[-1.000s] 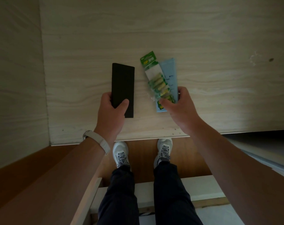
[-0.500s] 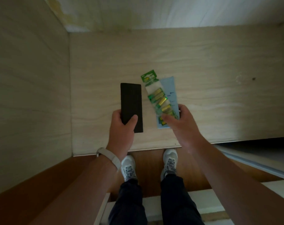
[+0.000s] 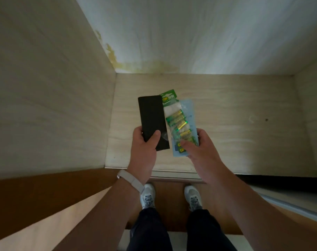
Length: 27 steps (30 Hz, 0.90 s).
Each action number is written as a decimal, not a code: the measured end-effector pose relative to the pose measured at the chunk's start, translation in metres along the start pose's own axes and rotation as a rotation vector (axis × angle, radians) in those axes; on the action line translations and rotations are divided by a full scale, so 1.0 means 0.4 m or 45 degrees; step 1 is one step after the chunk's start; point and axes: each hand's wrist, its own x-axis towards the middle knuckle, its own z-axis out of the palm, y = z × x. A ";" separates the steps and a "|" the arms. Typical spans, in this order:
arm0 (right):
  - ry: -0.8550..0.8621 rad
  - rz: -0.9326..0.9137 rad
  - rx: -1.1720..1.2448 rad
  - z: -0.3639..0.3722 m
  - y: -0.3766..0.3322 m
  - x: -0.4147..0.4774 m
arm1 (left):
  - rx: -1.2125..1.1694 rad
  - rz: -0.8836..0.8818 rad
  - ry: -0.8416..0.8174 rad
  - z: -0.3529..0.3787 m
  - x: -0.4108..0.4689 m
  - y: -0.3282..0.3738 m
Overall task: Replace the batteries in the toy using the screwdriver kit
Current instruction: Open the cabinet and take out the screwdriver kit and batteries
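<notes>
Left hand [image 3: 145, 144] grips the black case [image 3: 152, 120]; right hand [image 3: 199, 147] pinches the battery pack [image 3: 177, 120], both raised

I see a dim view | brightest on the back wall [image 3: 208, 29] | edges bend | a bit blurry

The green header of the battery pack [image 3: 176, 122] carries yellow letters that look like "GP". The finer print is too small to read.

One left hand [image 3: 145, 148], one right hand [image 3: 202, 149], one black rectangular case [image 3: 150, 115], one green battery pack [image 3: 175, 120], one pale blue card [image 3: 189, 108], one white wristband [image 3: 130, 180], two white shoes [image 3: 148, 196] [image 3: 194, 196].
</notes>
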 end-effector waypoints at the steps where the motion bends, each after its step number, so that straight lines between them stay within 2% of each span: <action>1: -0.048 -0.007 -0.021 -0.004 -0.016 -0.016 | -0.025 0.012 0.025 0.003 -0.025 0.016; 15: -0.675 -0.198 -0.234 0.005 -0.208 -0.264 | -0.259 0.126 0.527 -0.028 -0.418 0.154; 20: -0.933 -0.103 -0.279 0.072 -0.183 -0.338 | -0.406 0.148 0.725 -0.104 -0.556 0.134; 27: -1.259 -0.020 -0.504 0.217 -0.076 -0.463 | -0.554 0.119 1.075 -0.251 -0.736 0.031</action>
